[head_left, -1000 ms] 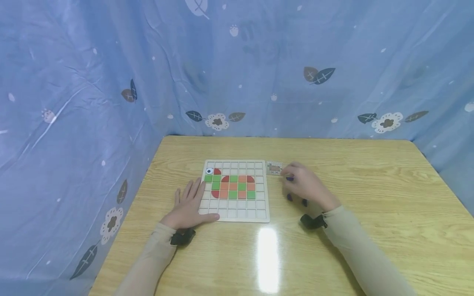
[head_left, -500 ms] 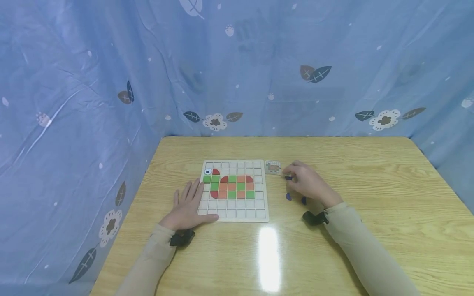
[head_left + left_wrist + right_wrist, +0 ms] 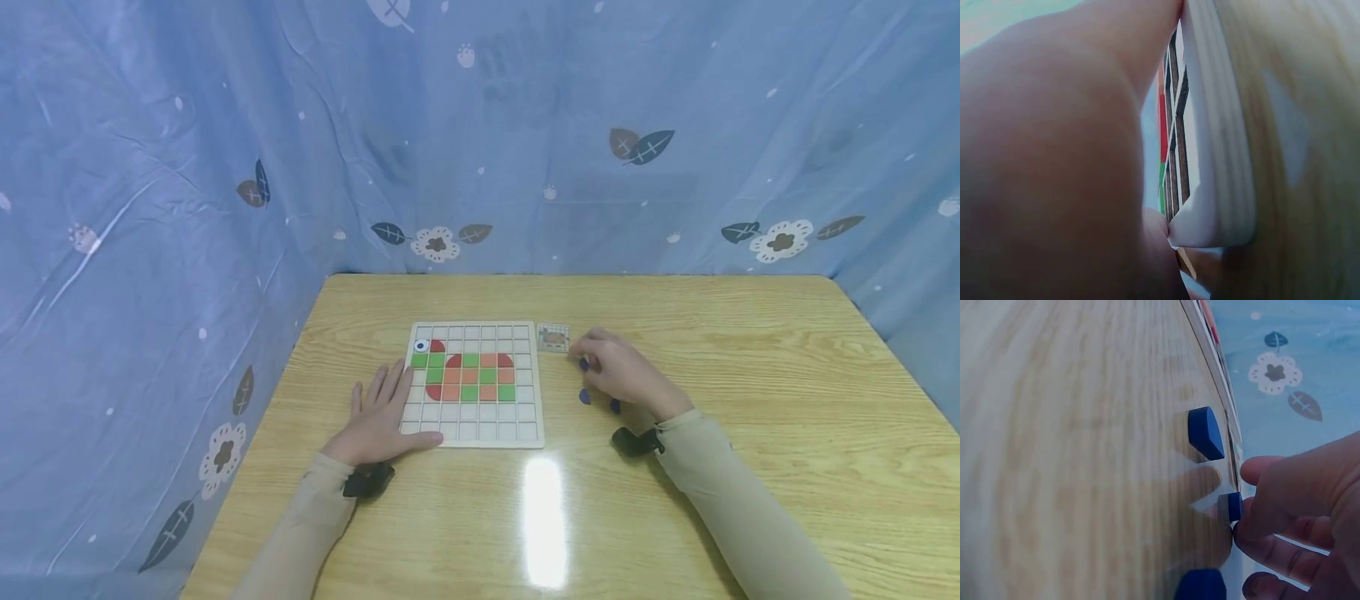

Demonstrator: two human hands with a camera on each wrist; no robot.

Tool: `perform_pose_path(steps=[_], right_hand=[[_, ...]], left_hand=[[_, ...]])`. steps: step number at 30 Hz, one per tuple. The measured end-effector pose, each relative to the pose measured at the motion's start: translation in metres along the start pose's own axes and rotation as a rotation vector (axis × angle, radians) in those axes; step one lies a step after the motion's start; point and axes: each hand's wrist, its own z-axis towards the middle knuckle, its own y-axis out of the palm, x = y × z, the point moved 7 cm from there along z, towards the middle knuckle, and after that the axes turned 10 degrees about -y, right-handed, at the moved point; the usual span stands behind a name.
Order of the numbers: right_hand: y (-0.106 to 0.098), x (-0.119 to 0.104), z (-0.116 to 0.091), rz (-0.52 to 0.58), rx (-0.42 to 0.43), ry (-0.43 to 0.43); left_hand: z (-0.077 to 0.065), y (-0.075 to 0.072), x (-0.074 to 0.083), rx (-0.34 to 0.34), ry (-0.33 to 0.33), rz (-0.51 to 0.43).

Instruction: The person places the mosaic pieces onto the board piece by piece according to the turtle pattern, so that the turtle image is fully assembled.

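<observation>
My left hand (image 3: 378, 421) lies spread on the left edge of a white grid board (image 3: 498, 432), thumb along the front rim. Green, orange and red tiles (image 3: 470, 377) and an eye tile (image 3: 422, 346) form an animal shape on it. At the board's right, my right hand (image 3: 618, 367) bends over the table, its thumb and fingers curled at a blue rounded tile (image 3: 1235, 506). Two more blue tiles (image 3: 585, 397) (image 3: 615, 406) lie below that hand. Its fingertips are close to a small picture card (image 3: 553, 337) touching the board's upper right corner.
The wooden table (image 3: 720, 333) runs back to a blue patterned curtain (image 3: 525, 167), which also hangs along the left side. A bright light reflection (image 3: 545, 525) shows on the tabletop in front of the board.
The blue tile at my right fingers has shifted slightly toward me and turned a little. My left hand stays on the board; the tiles on it look the same.
</observation>
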Motion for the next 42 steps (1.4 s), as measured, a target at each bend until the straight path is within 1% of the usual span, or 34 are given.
perform_pose_path(steps=[5,9,14,21,25,28,32,37,42], right_hand=[[0.002,0.000,-0.001,0.000,-0.015,-0.010],[0.003,0.003,-0.001,0.023,-0.027,0.014],[0.004,0.005,0.000,0.029,-0.040,0.031],[0.005,0.003,0.001,0.014,-0.040,0.016],[0.005,0.001,0.000,0.032,-0.037,0.014],[0.006,-0.002,0.001,0.036,-0.038,-0.003],[0.007,-0.003,0.003,0.016,-0.034,-0.018],[0.009,-0.005,0.005,0.002,-0.026,0.006],[0.010,-0.015,0.009,0.017,-0.021,0.020]], left_hand=[[-0.003,-0.005,0.006,-0.031,-0.016,0.017],[-0.003,-0.006,0.007,-0.041,-0.028,0.033],[-0.004,-0.007,0.007,-0.035,-0.024,0.023],[-0.005,-0.009,0.008,-0.032,-0.019,0.018],[-0.004,-0.007,0.008,-0.023,-0.005,0.005],[-0.003,-0.006,0.007,-0.017,0.002,-0.003],[-0.001,-0.003,0.003,-0.011,0.002,0.004],[0.000,-0.004,0.004,-0.008,0.011,-0.004],[-0.002,-0.005,0.005,-0.020,-0.001,0.012]])
